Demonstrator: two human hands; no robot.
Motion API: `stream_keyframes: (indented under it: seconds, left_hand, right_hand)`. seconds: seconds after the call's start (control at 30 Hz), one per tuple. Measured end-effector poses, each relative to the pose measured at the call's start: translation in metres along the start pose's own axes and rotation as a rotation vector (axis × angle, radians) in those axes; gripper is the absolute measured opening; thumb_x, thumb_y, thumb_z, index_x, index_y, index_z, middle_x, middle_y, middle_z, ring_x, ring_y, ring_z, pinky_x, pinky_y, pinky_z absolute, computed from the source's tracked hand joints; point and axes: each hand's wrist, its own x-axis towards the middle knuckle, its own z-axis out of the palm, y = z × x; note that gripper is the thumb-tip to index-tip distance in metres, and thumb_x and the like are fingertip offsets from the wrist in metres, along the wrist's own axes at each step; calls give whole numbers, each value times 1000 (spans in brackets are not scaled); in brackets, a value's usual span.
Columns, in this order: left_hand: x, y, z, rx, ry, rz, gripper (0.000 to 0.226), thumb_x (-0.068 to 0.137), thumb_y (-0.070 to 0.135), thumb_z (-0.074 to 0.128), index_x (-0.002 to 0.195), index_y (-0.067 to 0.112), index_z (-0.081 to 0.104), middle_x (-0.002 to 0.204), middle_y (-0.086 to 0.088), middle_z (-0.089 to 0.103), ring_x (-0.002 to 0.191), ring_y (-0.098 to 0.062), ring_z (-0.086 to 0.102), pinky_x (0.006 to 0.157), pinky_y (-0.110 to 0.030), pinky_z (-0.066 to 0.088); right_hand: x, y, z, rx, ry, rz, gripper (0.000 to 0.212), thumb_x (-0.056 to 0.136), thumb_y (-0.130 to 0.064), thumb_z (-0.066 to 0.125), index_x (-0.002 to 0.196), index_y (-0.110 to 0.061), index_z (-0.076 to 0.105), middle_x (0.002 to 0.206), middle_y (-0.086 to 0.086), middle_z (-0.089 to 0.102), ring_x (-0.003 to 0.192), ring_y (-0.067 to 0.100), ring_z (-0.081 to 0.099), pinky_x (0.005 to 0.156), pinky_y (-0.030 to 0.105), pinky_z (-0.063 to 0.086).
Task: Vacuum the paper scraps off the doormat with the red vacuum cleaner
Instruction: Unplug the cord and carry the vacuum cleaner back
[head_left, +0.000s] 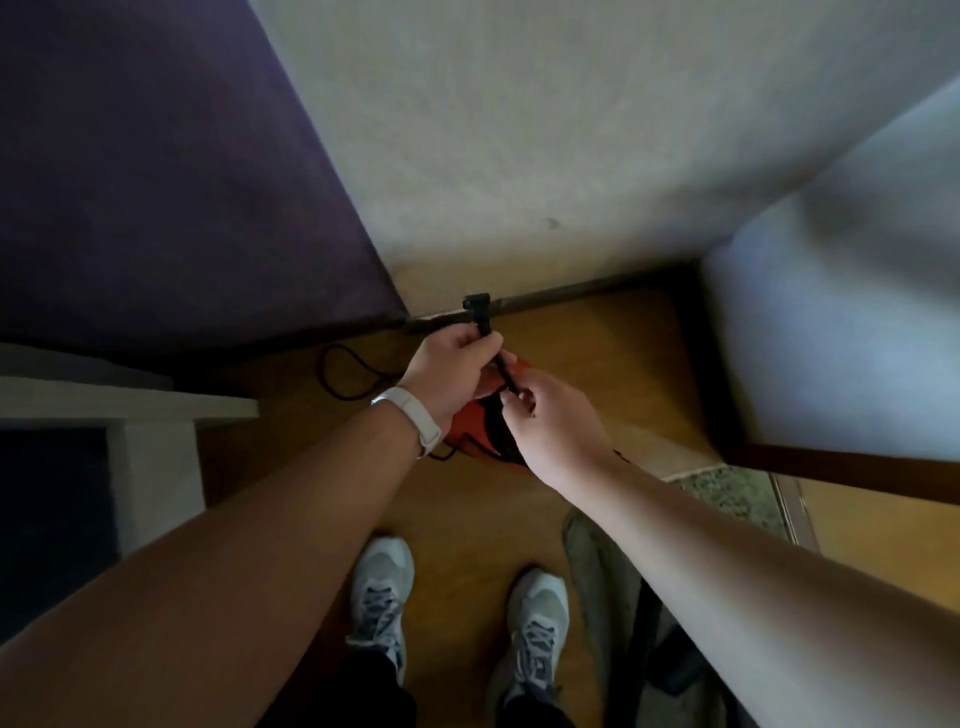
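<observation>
left hand (452, 369) grips black plug (477, 303), which sticks out past its fingers | right hand (550, 426) pinches cord (506, 371) just beside left hand | red vacuum cleaner (470, 423) on floor beneath both hands

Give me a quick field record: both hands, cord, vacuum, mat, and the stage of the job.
left hand: grips the black cord just below the plug
right hand: pinches the cord lower down
plug: held up, not in any visible socket
red vacuum cleaner: on the wood floor, mostly hidden by the hands
doormat: lower right, partly behind the right arm; no scraps visible
stage: vacuuming not yet begun
</observation>
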Motion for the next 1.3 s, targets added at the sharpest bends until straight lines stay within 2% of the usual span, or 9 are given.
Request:
stream_keyframes:
  seconds: [0.17,0.37,0.5,0.6,0.8,0.97,1.07,1.17,1.3]
  left_hand:
    - [34,-39,51,24,-27,-53,14,102,19,51,106,10,61,94,-3,74,85,-14,73,77,-29,59]
    - [55,-78,85,-6,-100,-73,13,96,2,56,89,13,53,104,-10,73,99,-17,71,88,-33,58]
    - [69,-94,85,260,-74,127,17,89,6,67,82,16,55,95,0,76,98,-8,70,94,-33,51]
    - [77,-98,84,569,27,232,13,85,21,71,80,15,61,83,5,73,83,-6,68,82,-29,52]
    - [80,-112,102,819,290,-10,35,79,40,65,105,23,51,98,4,63,99,-29,58,91,-44,48]
    - [75,-132,122,1160,446,236,72,73,36,72,133,15,38,141,-11,40,130,-35,37,108,-49,30]
    - [81,-141,109,1437,305,663,53,81,31,68,129,17,51,140,-13,44,130,-35,39,110,-51,27]
    - [93,-140,90,1650,-161,1020,18,89,15,61,106,15,68,119,-8,63,119,-29,54,113,-47,24]
    - [92,-127,83,1857,-511,750,37,103,34,40,136,18,49,122,-3,61,114,-25,56,107,-37,32]
  right_hand:
    - [-4,83,7,12,10,126,17,101,-31,52,111,-21,60,80,-9,58,56,3,47,44,14,27]
    - [3,136,19,123,17,295,14,98,-34,54,111,-27,57,89,-8,65,65,13,64,57,37,57]
    - [2,164,24,169,26,319,14,99,-33,54,110,-26,58,82,-7,61,60,11,57,50,28,43]
    - [-16,187,20,201,23,373,10,99,-33,52,105,-26,58,76,-5,59,53,12,51,46,28,36]
    - [-66,243,12,143,118,509,8,93,-28,58,100,-24,58,91,-5,53,70,11,54,52,26,37]
    - [-92,280,24,105,151,562,9,92,-24,61,99,-20,59,92,-3,50,80,18,49,57,25,33]
    - [-100,289,34,103,169,584,17,92,-26,62,107,-17,61,96,-1,51,84,17,47,69,29,36]
    - [-105,291,41,118,155,583,22,93,-29,61,112,-19,61,104,1,57,86,17,50,72,31,43]
    - [-105,290,41,129,185,565,23,93,-29,60,113,-19,62,100,-3,54,85,15,52,73,29,42]
